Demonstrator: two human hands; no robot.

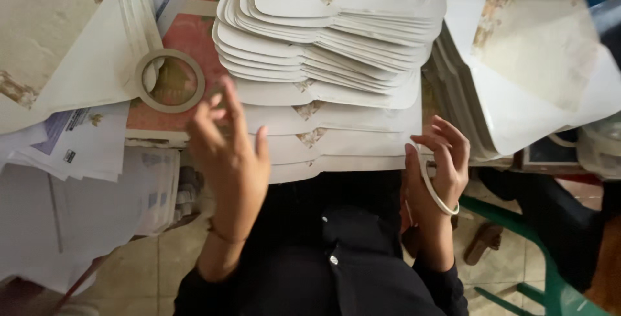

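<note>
1. Left hand (228, 154): raised over the near edge of the card stack (330, 89), fingers spread and blurred; grip released, nothing in it.
2. Right hand (440, 167): at the stack's near right corner; thumb and fingers pinch a thin white strip (435, 193) that curves down across the palm. Grip closed on the strip.
3. Stack: white shaped cards, fanned in overlapping layers, lying on the table (194, 44) straight ahead, between both hands.
4. Tape ring (169, 80): flat on the table, just left of the stack, near the left hand.
5. Folded printed sheets (537, 64) piled right of the stack; loose papers (77, 141) at left.
</note>
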